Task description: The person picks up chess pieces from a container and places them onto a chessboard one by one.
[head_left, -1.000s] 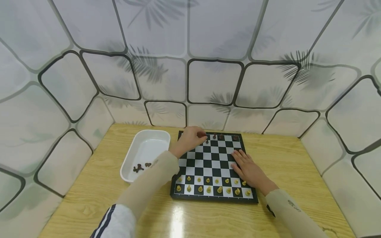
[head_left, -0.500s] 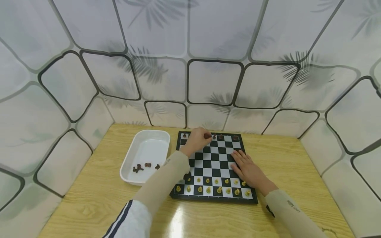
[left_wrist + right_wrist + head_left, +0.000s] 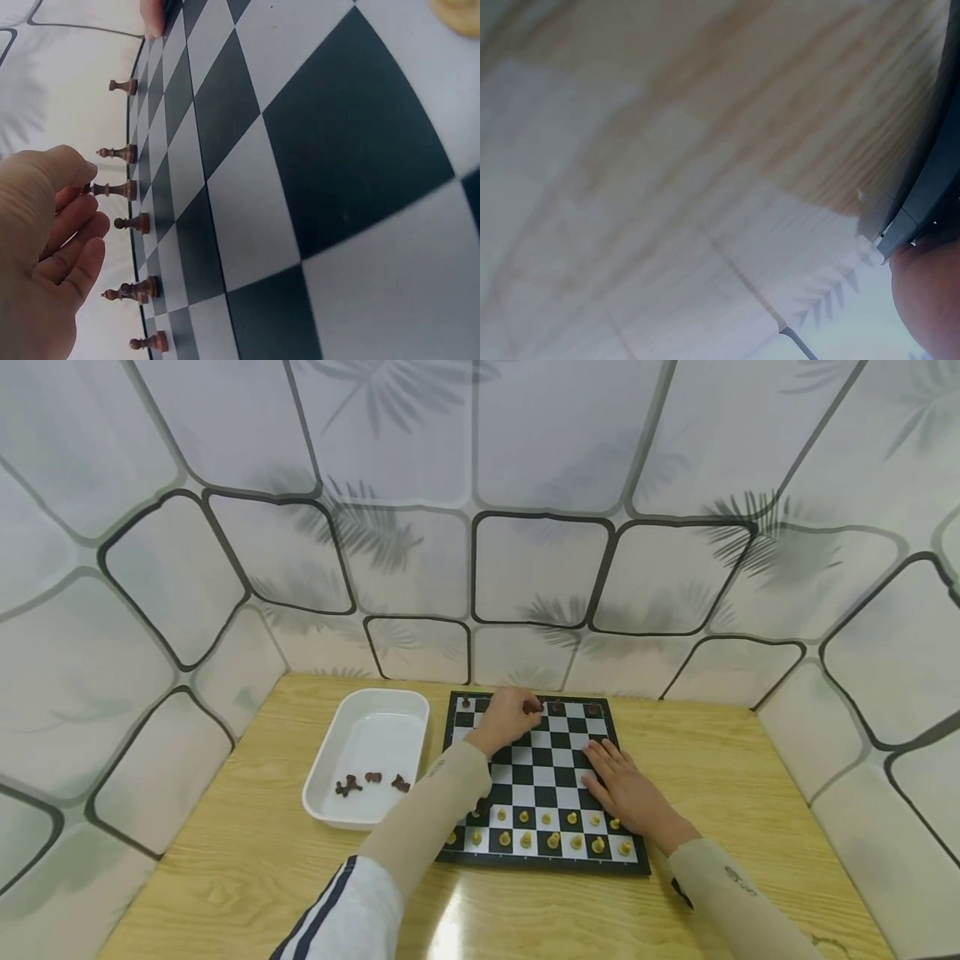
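My left hand point(image 3: 512, 717) reaches over the far edge of the chessboard point(image 3: 543, 768). In the left wrist view, its thumb and forefinger pinch the top of a tall dark-brown chess piece point(image 3: 116, 190), which stands upright on the back row. The fingers hide the piece's head. Around it stand a bishop point(image 3: 118, 154), a rook point(image 3: 122, 86) and several pawns, one a brown pawn point(image 3: 133, 223) just ahead of the row. My right hand point(image 3: 626, 787) rests flat on the board's right edge, fingers straight. Yellow chess pieces point(image 3: 552, 841) fill the two near rows.
Left of the board, a white tray point(image 3: 322, 752) holds several brown chess pieces point(image 3: 349, 786). Both stand on a wooden table point(image 3: 225, 860). A patterned wall point(image 3: 420, 647) rises close behind the board, with others at both sides.
My left hand has moved right along the far row, from near a brown pawn to the tall piece. More of the tray's pieces show now. My right hand has stayed put.
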`<state>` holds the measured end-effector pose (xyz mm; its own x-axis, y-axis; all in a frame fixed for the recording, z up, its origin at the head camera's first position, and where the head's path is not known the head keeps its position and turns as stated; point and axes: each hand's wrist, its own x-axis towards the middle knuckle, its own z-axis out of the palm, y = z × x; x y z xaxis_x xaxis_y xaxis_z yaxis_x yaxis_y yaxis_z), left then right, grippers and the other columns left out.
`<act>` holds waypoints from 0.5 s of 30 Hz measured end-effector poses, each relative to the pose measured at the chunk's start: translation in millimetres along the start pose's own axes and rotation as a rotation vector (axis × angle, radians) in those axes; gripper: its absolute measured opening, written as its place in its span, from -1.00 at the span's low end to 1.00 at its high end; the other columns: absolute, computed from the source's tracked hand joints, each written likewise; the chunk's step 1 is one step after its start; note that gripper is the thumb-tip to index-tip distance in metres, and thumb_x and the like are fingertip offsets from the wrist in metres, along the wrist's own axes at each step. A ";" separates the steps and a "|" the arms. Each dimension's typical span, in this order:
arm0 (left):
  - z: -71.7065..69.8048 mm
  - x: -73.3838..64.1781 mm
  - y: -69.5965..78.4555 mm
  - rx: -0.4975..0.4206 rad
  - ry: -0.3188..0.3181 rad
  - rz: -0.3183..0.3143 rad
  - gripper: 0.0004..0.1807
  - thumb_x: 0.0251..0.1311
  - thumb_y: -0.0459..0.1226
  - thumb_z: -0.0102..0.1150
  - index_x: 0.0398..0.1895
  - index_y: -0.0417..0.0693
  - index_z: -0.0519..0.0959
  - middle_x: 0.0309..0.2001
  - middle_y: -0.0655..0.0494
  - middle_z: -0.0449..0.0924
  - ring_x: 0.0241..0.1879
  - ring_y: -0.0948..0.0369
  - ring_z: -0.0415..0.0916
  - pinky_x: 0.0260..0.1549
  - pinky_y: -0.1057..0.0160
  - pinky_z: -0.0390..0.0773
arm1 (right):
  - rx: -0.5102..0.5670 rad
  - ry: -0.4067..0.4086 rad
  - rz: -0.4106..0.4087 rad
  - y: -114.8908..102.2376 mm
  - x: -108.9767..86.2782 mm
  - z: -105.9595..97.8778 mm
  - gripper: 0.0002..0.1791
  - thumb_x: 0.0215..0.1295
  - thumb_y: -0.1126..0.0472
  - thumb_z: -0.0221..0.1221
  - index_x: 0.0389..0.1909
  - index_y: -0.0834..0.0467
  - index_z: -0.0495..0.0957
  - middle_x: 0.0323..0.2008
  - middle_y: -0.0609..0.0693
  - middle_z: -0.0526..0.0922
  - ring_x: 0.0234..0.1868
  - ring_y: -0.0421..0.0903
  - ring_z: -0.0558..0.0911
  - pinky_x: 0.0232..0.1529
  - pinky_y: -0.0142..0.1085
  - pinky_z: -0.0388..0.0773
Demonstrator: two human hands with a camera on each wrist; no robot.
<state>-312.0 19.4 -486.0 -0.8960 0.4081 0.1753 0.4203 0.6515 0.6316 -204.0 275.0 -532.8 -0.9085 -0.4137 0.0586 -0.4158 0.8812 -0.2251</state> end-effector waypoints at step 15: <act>12.2 3.1 -0.7 0.076 -0.042 -0.010 -0.80 0.42 -0.26 0.31 0.00 -0.11 0.78 -0.06 0.03 0.78 -0.12 0.16 0.68 -0.08 0.21 0.67 | 0.000 0.008 0.000 0.7 -0.7 2.4 -0.31 0.68 -0.05 -0.02 0.60 0.30 0.22 0.60 0.28 0.26 0.65 0.31 0.14 0.60 0.26 0.10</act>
<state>-313.3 28.0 -495.1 -0.8941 0.4265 0.1364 0.4223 0.7016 0.5740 -203.6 275.3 -535.4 -0.9087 -0.4121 0.0664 -0.4160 0.8810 -0.2255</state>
